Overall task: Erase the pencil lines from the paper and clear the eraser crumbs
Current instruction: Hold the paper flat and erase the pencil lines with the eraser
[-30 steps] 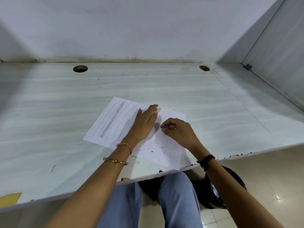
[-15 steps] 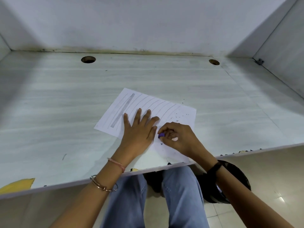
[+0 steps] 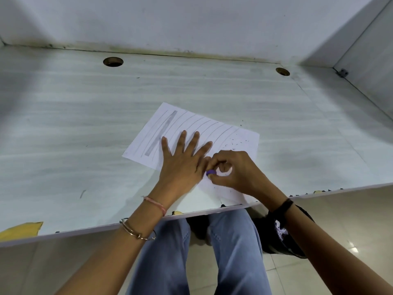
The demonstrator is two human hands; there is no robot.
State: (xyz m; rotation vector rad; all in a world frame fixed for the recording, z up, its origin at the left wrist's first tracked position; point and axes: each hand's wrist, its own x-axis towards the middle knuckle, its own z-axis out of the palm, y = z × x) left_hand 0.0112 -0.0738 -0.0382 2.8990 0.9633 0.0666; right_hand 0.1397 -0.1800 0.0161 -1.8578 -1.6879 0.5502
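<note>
Bench (image 3: 85, 124): Since it carries the sheet close to its near edge, under both grips, short strokes away from that edge look safest.
Paper (image 3: 223, 133): lies flat and skewed beneath both grips.
Left grip (image 3: 182, 165): fingers spread wide and flat, pressing the sheet. It should press close beside the rubbing so nothing buckles.
Right grip (image 3: 236, 173): narrow, fingertips pinching the eraser.
Pencil lines (image 3: 191, 122): beyond the left grip, unerased, and likely to need light, repeated passes.
Eraser (image 3: 211, 172): small, purple, between the two grips, seemingly on the paper.
Crumbs (image 3: 234, 143): dark specks just beyond the right grip, best swept off last.
</note>
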